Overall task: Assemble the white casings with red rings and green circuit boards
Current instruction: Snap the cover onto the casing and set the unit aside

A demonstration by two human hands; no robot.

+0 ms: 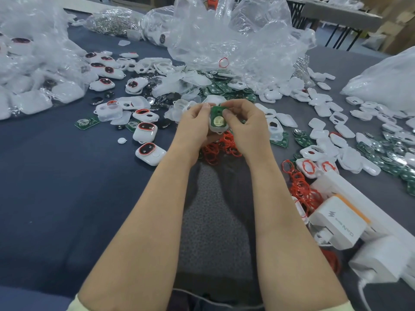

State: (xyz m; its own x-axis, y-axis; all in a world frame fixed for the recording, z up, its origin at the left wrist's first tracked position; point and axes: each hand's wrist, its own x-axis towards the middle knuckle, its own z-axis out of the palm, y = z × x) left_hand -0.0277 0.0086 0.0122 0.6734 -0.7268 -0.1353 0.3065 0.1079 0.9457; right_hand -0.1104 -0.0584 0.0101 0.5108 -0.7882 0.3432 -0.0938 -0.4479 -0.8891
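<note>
Left hand (pixel 193 122) and right hand (pixel 244 124) are both pinching one casing (pixel 219 129) holding one board (pixel 216 111). Loose rings (pixel 219 148), beyond counting, are lying on blue cloth (pixel 56 176) among plastic bags (pixel 224 37).

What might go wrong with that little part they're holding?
The board lies in the casing under both thumbs, so uneven pressing might seat it crooked. The left hand and right hand hold the casing above the rings. If the grip slips, it would likely drop among them.
</note>
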